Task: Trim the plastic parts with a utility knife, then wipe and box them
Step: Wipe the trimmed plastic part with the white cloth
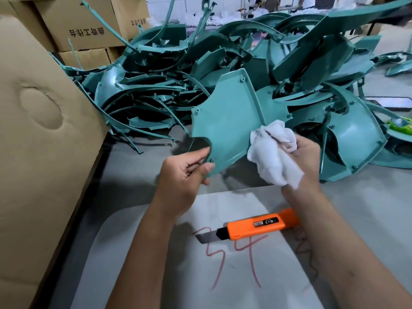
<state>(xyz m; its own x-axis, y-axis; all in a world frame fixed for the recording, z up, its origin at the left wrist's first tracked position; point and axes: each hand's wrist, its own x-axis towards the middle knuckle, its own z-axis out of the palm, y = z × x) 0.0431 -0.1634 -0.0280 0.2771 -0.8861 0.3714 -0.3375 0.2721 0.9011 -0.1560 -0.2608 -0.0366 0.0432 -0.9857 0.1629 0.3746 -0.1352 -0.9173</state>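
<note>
Frame centre: the left hand [186,169] pinches the teal plastic part [225,126] — its lower corner; the right hand [305,157] clutches a white cloth [273,156] against its right edge.

left hand [185,172] raised, fingers [198,156] pinching — right hand [305,161] gripping

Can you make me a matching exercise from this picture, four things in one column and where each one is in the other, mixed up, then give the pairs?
Things:
1. utility knife
2. white cloth
3. teal plastic part
4. cardboard flap

Places or states:
A. bunched in the right hand
B. standing at the left edge of the view
C. lying on the pale mat with its blade out
D. held up by its lower corner in the left hand

Pairs: 1-C, 2-A, 3-D, 4-B
</note>
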